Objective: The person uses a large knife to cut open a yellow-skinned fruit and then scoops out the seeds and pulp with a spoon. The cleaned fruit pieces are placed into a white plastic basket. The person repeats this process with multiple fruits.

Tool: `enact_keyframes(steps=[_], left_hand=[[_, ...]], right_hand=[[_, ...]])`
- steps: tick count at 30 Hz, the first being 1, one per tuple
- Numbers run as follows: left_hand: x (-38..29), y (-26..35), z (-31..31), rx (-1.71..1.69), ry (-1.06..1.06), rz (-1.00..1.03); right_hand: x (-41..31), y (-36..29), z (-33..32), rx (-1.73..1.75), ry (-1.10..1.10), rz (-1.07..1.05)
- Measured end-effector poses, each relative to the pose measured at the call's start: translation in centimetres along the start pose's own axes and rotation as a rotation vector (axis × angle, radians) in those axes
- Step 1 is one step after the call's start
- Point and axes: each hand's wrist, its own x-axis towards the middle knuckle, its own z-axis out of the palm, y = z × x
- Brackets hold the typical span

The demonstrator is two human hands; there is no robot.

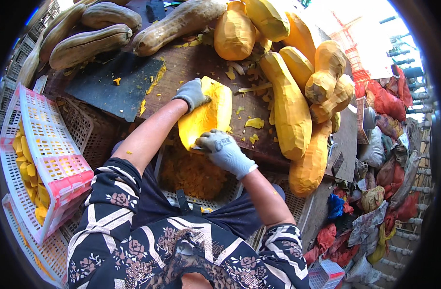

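Observation:
A peeled, opened piece of orange squash [220, 104] is tilted over the near edge of the wooden table [191, 68], its hollow side up. My left hand [193, 94], in a grey glove, grips its upper left rim. Gloved too, my right hand [220, 148] is closed at the lower end of the squash, around a small tool mostly hidden by the fingers. Below, between my knees, a plastic crate [238, 193] holds orange squash pulp and scrapings [191, 177].
Peeled squashes [291, 108] are piled at the right, unpeeled ones [90, 45] at the upper left. A dark board [115, 81] lies on the table's left. White-and-red crates [54, 126] with cut squash pieces [29, 169] stand at the left. Plastic bags [372, 198] are heaped at the far right.

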Motion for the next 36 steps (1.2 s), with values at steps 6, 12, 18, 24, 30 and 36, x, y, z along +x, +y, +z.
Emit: enact_keyframes(steps=[6, 12, 18, 24, 30, 36], left_hand=[[-1.4, 0.1, 1.3, -0.103, 0.066, -0.046], [-1.7, 1.3, 0.6, -0.032, 0.0, -0.012], [-1.4, 0.3, 1.0, -0.079, 0.015, 0.004], [-1.8, -0.2, 0.8, -0.109, 0.006, 0.016], [-2.1, 3.3, -0.2, 0.06, -0.028, 0.042], [-1.5, 2.8, -0.3, 0.102, -0.059, 0.032]], right_hand=[[-4.5, -0.6, -4.1, -0.116, -0.053, 0.003], [-1.2, -0.7, -0.3, -0.044, 0.423, 0.193], [-4.2, -4.9, 2.4, 0.02, 0.313, 0.195], [-6.2, -3.5, -1.7, -0.005, 0.16, 0.184], [1.5, 1.5, 1.7, -0.656, 0.102, 0.185], [-2.2, -2.6, -3.6, -0.578, -0.114, 0.053]])
